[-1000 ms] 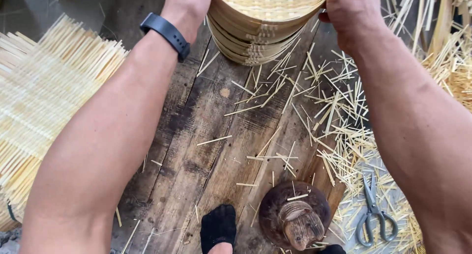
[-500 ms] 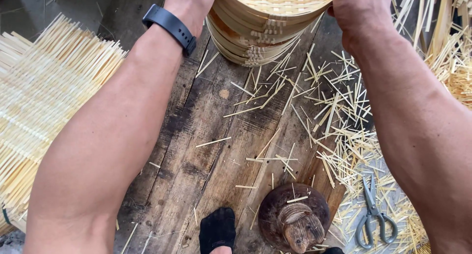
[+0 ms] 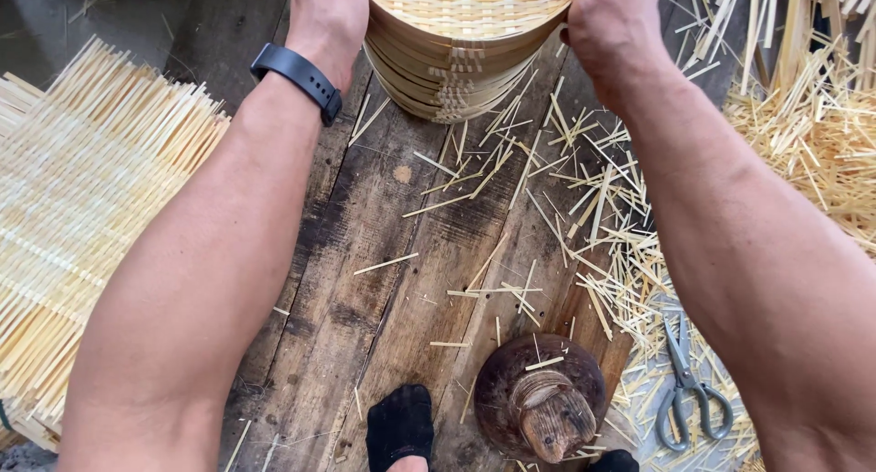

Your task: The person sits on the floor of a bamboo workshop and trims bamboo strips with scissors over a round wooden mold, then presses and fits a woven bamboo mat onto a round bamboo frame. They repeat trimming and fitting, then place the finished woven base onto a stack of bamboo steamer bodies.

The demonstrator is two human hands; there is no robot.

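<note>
While the stack of woven bamboo baskets [image 3: 461, 47] stays at the far edge of the plank worktop [image 3: 392, 280], we keep our left hand [image 3: 327, 15] and right hand [image 3: 613, 29] clasping its sides, barely shifted from a moment ago, fingers mostly hidden.

Left hand [image 3: 328, 11] and right hand [image 3: 611, 25] gripping stacked bamboo steamers [image 3: 461, 57], wooden board [image 3: 383, 253]

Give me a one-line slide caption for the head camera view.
Left hand and right hand grip a stack of woven bamboo steamer trays on a splinter-strewn wooden board.
</note>
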